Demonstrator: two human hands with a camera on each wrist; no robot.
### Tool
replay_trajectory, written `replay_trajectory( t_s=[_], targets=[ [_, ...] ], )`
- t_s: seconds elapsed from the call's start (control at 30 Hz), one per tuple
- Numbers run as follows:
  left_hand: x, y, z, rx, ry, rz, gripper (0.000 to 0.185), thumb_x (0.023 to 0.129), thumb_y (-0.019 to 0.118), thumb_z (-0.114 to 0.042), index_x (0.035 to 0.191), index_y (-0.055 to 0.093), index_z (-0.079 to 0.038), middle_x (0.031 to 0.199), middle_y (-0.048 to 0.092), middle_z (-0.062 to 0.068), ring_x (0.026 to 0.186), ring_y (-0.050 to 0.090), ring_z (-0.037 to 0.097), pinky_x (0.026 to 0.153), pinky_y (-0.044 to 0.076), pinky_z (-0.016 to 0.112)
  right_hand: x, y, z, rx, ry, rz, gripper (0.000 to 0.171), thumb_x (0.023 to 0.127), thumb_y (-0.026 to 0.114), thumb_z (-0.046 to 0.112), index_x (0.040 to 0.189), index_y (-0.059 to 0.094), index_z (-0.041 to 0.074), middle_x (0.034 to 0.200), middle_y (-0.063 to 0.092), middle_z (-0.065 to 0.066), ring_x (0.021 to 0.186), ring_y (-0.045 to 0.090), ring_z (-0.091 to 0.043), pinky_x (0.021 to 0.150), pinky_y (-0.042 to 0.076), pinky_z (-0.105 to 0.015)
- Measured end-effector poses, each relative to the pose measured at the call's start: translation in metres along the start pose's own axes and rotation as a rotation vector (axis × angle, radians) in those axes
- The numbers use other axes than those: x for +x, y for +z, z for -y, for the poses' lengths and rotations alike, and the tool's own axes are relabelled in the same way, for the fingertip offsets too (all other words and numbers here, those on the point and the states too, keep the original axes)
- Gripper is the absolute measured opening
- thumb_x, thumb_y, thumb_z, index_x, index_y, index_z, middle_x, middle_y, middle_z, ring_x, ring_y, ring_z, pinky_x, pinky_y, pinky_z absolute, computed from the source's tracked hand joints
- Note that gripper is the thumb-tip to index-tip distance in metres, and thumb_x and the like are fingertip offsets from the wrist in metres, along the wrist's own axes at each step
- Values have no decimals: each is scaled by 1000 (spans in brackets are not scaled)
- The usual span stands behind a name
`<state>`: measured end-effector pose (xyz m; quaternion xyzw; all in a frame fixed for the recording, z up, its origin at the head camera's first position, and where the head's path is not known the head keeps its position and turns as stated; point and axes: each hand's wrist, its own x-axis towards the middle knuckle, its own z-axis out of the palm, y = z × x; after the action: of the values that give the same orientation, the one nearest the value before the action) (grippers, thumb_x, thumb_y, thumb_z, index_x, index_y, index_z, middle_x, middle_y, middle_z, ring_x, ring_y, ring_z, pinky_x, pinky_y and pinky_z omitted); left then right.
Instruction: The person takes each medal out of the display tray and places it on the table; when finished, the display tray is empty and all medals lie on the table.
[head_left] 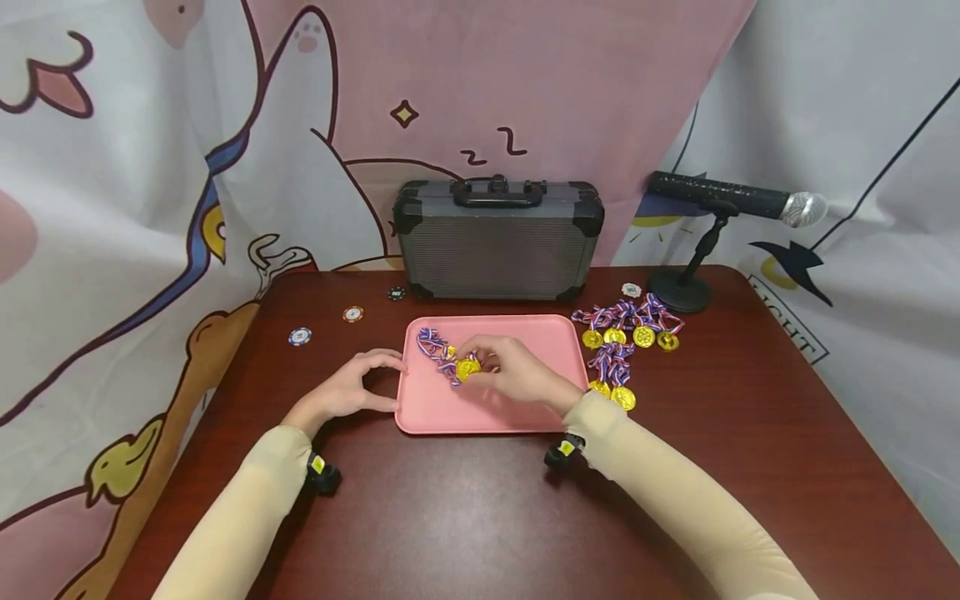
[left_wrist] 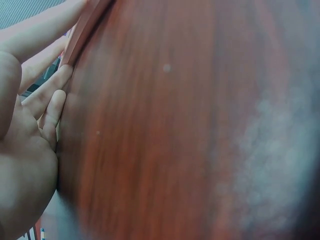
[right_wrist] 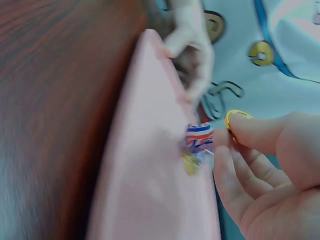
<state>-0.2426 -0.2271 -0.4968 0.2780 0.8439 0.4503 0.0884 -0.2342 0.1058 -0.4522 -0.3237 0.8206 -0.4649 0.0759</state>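
Note:
Over the left half of the pink tray (head_left: 517,408), my right hand (head_left: 506,367) pinches a gold medal (head_left: 468,368) between thumb and fingers. The right wrist view shows the held medal (right_wrist: 235,122) raised edge-on, with a striped ribbon (right_wrist: 199,135) beside it. Another gold medal with a red, white and blue ribbon (head_left: 431,340) lies on the tray behind the held one. My left hand (head_left: 348,385) touches the tray's left edge, thumb and fingers spread apart; in the left wrist view its fingers (left_wrist: 47,92) reach along the tray's rim.
Several more ribboned gold medals (head_left: 622,398) lie right of the tray. A grey hard case (head_left: 498,250) stands behind it, and a microphone on a stand (head_left: 682,287) at the back right. Poker chips (head_left: 300,336) lie to the left and back; a white one (head_left: 632,289) sits near the microphone.

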Motion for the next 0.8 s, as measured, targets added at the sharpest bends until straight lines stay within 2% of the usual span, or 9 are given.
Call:
replay_trajectory(
  t_s=[0.13,0.23,0.4,0.57,0.67,0.8],
  targets=[
    [-1,-1,-2,0,-43,7,57,74,97,-21,126,74,-13,142,61,10,136,46,31,117,24,57,-18,-28,4,58,-16,-66,34,90,78,-5,123,68,0,96,68,-9,86,67,-22,79,58,-28],
    [-2,-1,-1,-12,-40,11,58,74,98,-22,126,74,-13,142,62,10,137,46,32,117,24,58,-34,-51,5,69,-20,-106,36,90,80,-4,123,68,2,95,70,-11,84,69,-23,76,58,-26],
    [-2,-1,1,-16,-37,17,57,74,97,-21,126,73,-14,142,62,10,137,47,32,118,27,57,-63,-88,4,67,49,-145,39,91,81,1,126,68,9,94,69,-11,80,68,-25,71,57,-27],
    [-1,0,3,-26,-32,16,56,75,97,-20,125,73,-14,142,62,10,137,47,31,117,27,57,-92,-123,-4,3,117,-200,38,94,80,7,129,68,10,96,71,-12,82,70,-30,70,58,-27],
    [-1,0,4,-33,-30,10,56,75,97,-19,125,74,-13,142,62,11,137,47,32,117,26,58,-109,-144,-10,-47,148,-249,38,95,79,8,131,67,7,98,71,-13,85,70,-31,71,59,-26],
    [-1,0,2,-34,-40,3,57,74,97,-16,125,73,-12,143,61,12,137,46,32,116,26,59,-129,-166,-16,-92,220,-312,41,96,78,6,134,64,5,102,71,-15,85,72,-27,70,61,-28]
  ],
)
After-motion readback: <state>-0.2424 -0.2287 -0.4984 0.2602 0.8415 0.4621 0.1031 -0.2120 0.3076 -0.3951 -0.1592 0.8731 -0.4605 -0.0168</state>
